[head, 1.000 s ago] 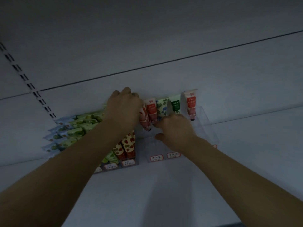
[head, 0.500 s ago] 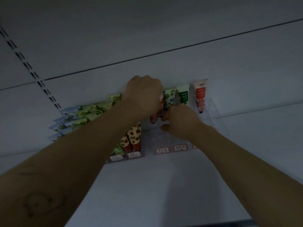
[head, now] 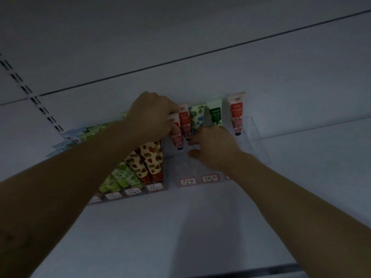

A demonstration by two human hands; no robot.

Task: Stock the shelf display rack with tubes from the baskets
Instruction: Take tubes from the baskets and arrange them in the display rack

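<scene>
Placement step: left hand (head: 152, 117) fingers curl round red-and-white plastic tube (head: 177, 135) at back row of clear acrylic rack (head: 255, 133); right hand (head: 216, 149) alongside (grip: can't tell). Next: seat cap-down, release.

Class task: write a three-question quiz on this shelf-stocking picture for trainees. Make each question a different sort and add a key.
1. True or false: the strawberry-print tubes lie to the right of the green tube.
2. What does the left hand grip? A) the pink-red tube B) a bottle C) nothing
3. Fill in: the price labels have ___ borders.
Key: 1 false, they lie to its left; 2 A; 3 red.
</scene>
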